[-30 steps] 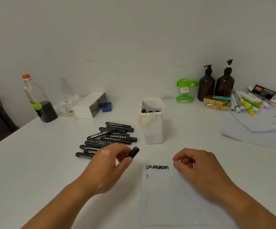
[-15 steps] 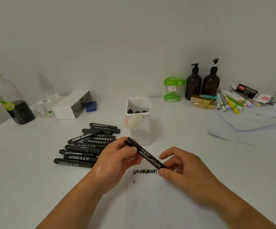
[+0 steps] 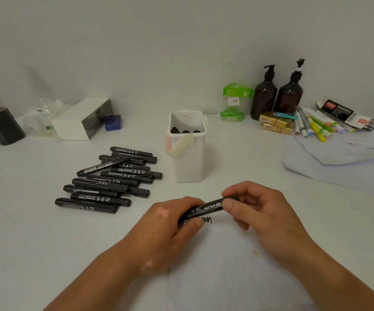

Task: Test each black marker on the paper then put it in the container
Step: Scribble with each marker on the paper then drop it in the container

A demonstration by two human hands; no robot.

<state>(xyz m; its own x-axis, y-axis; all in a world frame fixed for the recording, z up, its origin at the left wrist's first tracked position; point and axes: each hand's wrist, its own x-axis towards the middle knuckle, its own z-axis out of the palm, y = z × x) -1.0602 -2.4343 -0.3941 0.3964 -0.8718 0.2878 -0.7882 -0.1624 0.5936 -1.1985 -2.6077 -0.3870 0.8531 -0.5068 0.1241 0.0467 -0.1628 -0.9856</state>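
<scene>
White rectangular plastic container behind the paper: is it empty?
No; three dark marker ends show inside the white rectangular plastic container, just above its front rim.

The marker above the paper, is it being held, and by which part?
Yes. The black marker is held at both ends: the left hand grips its lower-left end, the right hand pinches its upper-right end.

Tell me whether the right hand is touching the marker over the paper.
Touching. The head view shows the right hand pinching the marker at one end with thumb and fingers; the left hand grips the other end.
</scene>
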